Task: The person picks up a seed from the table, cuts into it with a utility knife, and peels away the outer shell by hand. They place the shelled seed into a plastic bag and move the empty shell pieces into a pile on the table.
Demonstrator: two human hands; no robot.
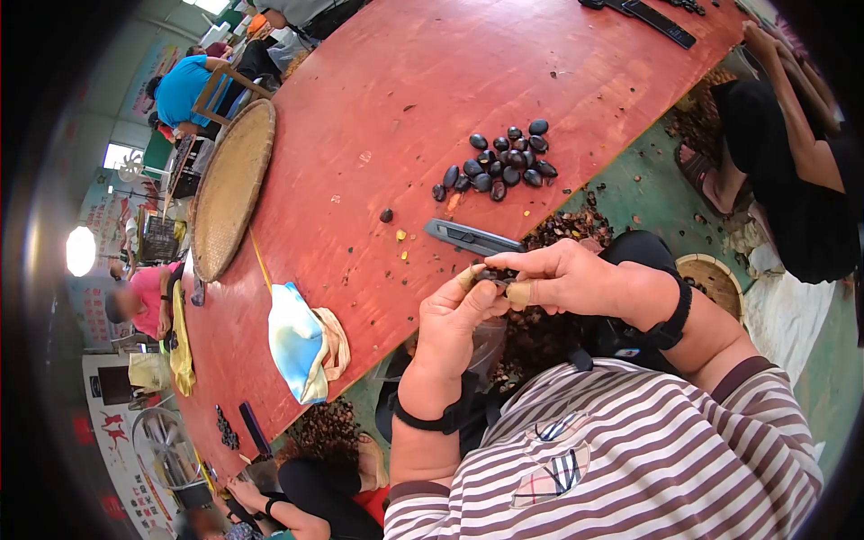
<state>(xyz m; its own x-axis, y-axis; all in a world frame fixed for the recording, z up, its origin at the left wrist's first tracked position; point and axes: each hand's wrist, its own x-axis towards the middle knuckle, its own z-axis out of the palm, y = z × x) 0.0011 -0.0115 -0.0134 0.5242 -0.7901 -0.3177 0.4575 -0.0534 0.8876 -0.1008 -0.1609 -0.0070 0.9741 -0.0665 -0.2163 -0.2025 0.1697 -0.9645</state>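
Both my hands meet just off the red table's edge, fingers pinched together around a small dark piece (494, 275), mostly covered by the fingers. My left hand (456, 310) is on the left side of it, and my right hand (549, 277) on the right. Tan covers wrap some fingertips. Directly beyond them a grey box cutter (472, 236) lies on the red table (360, 198). Farther back sits a pile of shiny dark nuts (504, 162), with one dark nut (386, 215) apart to the left.
A round woven tray (236, 189) rests at the table's left edge. A blue and white cloth pouch (297, 342) lies nearer. Shell scraps (576, 227) cover the floor below. Another person (792, 171) sits at right; other people are at left. A phone (660, 23) lies at the far end.
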